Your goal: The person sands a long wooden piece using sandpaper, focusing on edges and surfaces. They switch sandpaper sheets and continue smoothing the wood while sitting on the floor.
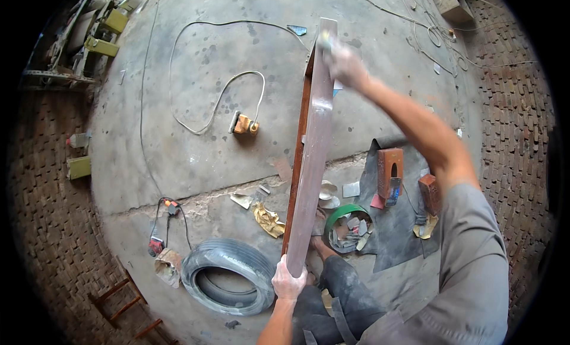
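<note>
A long, narrow wooden piece (pixel 313 161) stretches away from me, its top face coated pale greyish-pink and its left side bare reddish brown. My left hand (pixel 288 280) grips its near end, thumb on the top face. At the far end my right hand (pixel 344 63) presses on the top face, somewhat blurred. Its fingers are closed round something small and yellowish-white that I cannot make out. Whitish dust coats both hands. Beside the near half stands a green tub (pixel 348 227) holding several flat scraps. A tyre (pixel 228 277) lies close to my left hand.
An orange power tool (pixel 244 124) with a looping cord lies on the concrete floor (pixel 196 161). On a dark sheet (pixel 407 241) at right stand a reddish-brown block with an oval hole (pixel 389 170) and another block (pixel 428 194). Crumpled yellow paper (pixel 268 220) lies left of the wooden piece.
</note>
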Demonstrator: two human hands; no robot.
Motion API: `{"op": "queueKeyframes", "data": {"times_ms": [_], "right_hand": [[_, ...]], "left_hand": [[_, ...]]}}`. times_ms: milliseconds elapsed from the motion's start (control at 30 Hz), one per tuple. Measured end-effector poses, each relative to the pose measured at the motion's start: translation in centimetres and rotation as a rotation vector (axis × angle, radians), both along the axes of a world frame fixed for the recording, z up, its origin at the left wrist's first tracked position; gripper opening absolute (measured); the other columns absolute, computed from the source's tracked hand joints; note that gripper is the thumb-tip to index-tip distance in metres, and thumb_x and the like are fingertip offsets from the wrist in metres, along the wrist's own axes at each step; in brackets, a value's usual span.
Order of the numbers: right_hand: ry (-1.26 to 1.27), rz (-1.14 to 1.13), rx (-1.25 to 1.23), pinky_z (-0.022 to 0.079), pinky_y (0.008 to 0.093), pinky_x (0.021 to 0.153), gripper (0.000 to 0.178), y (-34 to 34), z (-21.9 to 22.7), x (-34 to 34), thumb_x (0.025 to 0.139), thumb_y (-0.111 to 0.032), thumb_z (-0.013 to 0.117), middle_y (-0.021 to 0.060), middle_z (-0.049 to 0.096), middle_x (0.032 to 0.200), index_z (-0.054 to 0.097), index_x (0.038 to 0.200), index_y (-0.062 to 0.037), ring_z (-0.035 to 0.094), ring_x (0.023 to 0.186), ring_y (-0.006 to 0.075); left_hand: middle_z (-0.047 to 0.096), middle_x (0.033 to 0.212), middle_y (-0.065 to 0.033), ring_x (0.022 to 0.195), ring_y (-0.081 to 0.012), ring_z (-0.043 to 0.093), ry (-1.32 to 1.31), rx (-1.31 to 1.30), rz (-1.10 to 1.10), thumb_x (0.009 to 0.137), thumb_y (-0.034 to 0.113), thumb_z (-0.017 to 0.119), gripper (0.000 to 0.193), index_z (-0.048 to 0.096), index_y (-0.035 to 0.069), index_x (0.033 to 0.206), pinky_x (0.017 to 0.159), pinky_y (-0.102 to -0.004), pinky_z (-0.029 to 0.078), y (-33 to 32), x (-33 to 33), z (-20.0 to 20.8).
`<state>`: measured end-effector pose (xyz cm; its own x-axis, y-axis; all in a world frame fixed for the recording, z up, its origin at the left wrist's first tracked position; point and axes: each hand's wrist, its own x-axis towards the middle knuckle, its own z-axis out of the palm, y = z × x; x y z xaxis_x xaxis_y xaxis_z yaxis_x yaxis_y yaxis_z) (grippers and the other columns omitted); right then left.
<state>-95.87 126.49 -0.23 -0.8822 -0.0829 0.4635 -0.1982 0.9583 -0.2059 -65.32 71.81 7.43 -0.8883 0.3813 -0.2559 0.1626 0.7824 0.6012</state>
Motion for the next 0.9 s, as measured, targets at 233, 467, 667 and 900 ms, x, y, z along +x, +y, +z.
{"op": "queueKeyframes", "data": {"times_ms": [233,467,667,900], "right_hand": [[-0.452,0.112,0.050,0.041,0.0422,0.121,0.041,-2.9,5.9,4.6,0.099,-0.014,0.058,0.0242,0.059,0.144,0.059,0.137,0.0015,0.054,0.139,0.0337],[-0.058,0.364,-0.078,0.052,0.0430,0.108,0.040,-7.4,4.9,7.5,0.098,-0.011,0.059,0.0232,0.067,0.132,0.060,0.137,-0.0012,0.067,0.121,0.0362],[-0.001,0.102,-0.292,0.043,0.0469,0.114,0.039,-10.9,0.7,9.7,0.102,-0.025,0.059,0.0285,0.058,0.139,0.061,0.139,-0.0141,0.059,0.127,0.0412],[-0.740,-0.743,-0.845,0.052,0.0518,0.066,0.039,-20.9,-2.3,33.6,0.104,-0.030,0.052,0.0296,0.067,0.078,0.066,0.087,0.0024,0.068,0.075,0.0475]], "left_hand": [[0.071,0.104,-0.0186,0.087,-0.0416,0.073,0.004,-0.016,0.009,0.074,0.019,0.086,0.066,0.056,0.001,0.130,0.074,-0.0476,0.060,-0.3,0.7,0.3],[0.070,0.103,-0.0190,0.086,-0.0409,0.072,0.052,-0.004,0.020,0.075,0.021,0.085,0.067,0.057,-0.001,0.132,0.074,-0.0471,0.060,-0.8,1.0,-0.4],[0.071,0.106,-0.0258,0.091,-0.0460,0.072,-0.011,-0.001,0.034,0.083,0.020,0.084,0.064,0.054,-0.004,0.134,0.079,-0.0474,0.059,-0.2,1.0,-0.4],[0.068,0.115,-0.0272,0.102,-0.0440,0.068,-0.069,-0.036,0.036,0.087,0.019,0.082,0.065,0.050,-0.005,0.138,0.090,-0.0469,0.054,-0.5,1.7,-0.2]]}}
